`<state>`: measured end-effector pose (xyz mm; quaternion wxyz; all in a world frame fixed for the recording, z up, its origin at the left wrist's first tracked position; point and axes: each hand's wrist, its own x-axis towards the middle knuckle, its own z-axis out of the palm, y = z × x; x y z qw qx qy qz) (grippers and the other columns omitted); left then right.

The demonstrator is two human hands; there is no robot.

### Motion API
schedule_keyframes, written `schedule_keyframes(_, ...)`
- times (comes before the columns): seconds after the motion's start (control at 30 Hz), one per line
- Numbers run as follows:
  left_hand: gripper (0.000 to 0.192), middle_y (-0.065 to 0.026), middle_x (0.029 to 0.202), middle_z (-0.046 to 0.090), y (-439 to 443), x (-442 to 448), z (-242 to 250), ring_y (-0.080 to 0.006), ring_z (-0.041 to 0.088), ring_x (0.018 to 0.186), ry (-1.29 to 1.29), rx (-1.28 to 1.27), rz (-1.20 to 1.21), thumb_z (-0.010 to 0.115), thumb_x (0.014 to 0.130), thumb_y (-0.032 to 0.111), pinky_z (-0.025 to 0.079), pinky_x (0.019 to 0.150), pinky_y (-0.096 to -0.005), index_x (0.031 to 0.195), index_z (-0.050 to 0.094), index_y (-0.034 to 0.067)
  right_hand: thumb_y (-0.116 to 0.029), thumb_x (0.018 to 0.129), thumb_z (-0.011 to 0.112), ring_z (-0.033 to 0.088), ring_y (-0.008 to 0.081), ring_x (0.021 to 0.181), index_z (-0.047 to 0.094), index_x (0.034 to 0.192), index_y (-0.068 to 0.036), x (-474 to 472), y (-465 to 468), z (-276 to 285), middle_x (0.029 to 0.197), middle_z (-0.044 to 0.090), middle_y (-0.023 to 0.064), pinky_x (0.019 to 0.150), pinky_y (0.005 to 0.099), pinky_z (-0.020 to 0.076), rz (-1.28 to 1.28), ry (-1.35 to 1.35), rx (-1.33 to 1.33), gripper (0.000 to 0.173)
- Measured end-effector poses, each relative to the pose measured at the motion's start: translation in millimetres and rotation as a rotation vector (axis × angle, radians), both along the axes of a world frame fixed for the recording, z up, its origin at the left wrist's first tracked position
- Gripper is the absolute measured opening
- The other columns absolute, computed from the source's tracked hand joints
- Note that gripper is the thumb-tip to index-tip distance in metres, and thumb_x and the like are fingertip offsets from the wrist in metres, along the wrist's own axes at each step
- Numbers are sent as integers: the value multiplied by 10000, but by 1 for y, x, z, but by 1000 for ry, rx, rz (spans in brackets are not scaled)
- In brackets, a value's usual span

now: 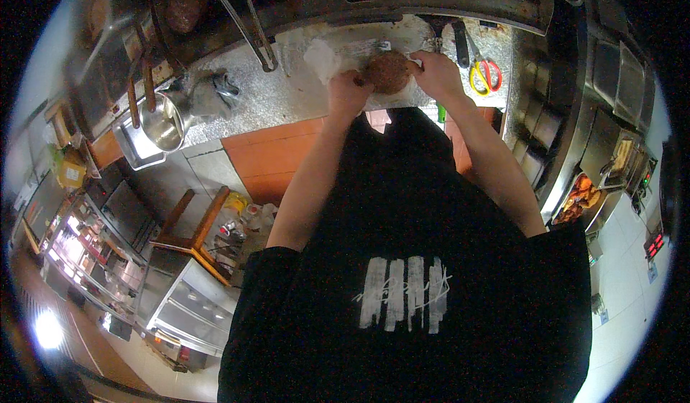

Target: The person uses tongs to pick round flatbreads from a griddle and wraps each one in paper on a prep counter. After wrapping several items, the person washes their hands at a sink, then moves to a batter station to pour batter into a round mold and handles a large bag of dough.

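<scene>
A round brown disc of food point(387, 73), a patty or flatbread, lies over a pale, translucent sheet point(307, 79) on the worn metal counter. My left hand point(347, 93) has its fingers curled over the left edge of the disc. At the opposite edge, the thumb and forefinger of my right hand point(439, 77) touch or almost touch it; a firm grip cannot be made out. A crumpled whitish wrapper or film point(322, 60) sits just left of the disc. To the right of my right hand lie scissors point(485, 74) with red and yellow handles, beside a black-handled tool point(461, 44).
Metal tongs point(264, 52) reach from the dark griddle edge point(323, 6) onto the counter. Farther left are a grey cloth point(213, 93), a steel pot point(163, 125) and a metal tray point(141, 152). On the right, browned food fills a metal pan point(579, 198).
</scene>
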<state>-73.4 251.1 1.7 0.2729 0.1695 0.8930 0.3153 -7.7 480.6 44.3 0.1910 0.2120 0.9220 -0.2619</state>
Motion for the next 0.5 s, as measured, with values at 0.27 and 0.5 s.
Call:
schedule_keyframes(0.27,264,-191,813,719,-10,-3,-24,-385,701,777,-17,-154,-156,702,869,296,571,728,-508,818,726,38,-269,943,615,719,399,874,737,1115,-164,-12,-2,-1,944,749,159,771,504,581,273,100,14,236)
schedule_keyframes(0.5,247,-263,893,716,-16,6,-38,-447,695,884,125,-79,-241,711,785,226,561,835,-512,831,748,-14,-191,952,559,713,363,966,704,1152,-138,-58,1,-27,1038,732,159,871,502,574,598,117,49,253)
